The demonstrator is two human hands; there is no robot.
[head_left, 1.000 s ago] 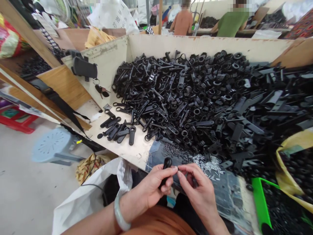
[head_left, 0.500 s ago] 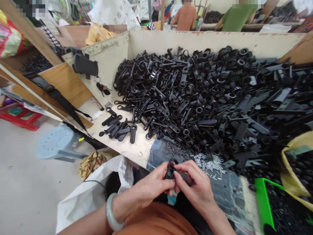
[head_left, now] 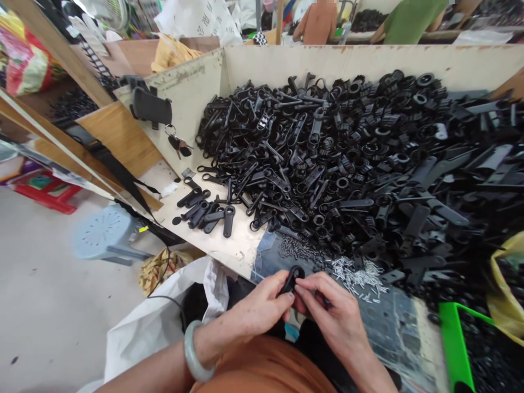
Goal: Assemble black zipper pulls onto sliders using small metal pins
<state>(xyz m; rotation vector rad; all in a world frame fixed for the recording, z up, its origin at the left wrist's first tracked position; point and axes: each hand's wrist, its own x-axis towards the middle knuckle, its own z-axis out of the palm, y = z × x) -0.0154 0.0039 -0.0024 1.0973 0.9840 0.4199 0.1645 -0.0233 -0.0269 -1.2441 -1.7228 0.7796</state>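
Note:
My left hand (head_left: 262, 305), with a pale bangle (head_left: 192, 352) at its wrist, grips a black plastic lever with a ring end (head_left: 291, 279). The ring points up and away from me. At the ring, the thumb and forefinger of my right hand (head_left: 335, 311) are pinched together; whatever is between them is too small to make out. Beyond my hands lie a heap of silver pins (head_left: 356, 273) and a patch of small dark pieces (head_left: 295, 248). Several similar black levers (head_left: 228, 221) rest on the board to the left.
A large pile of black plastic parts (head_left: 311, 158) fills the walled worktable (head_left: 241, 240). On the right stand a green bin (head_left: 454, 338) and a yellow bag (head_left: 507, 295). A white sack (head_left: 135, 338) and a blue stool (head_left: 102, 229) are at left. Two people sit beyond the back wall.
The view has shifted, so the surroundings appear farther right. The lever has tilted in my left hand, and my right fingertips remain pinched at its ring.

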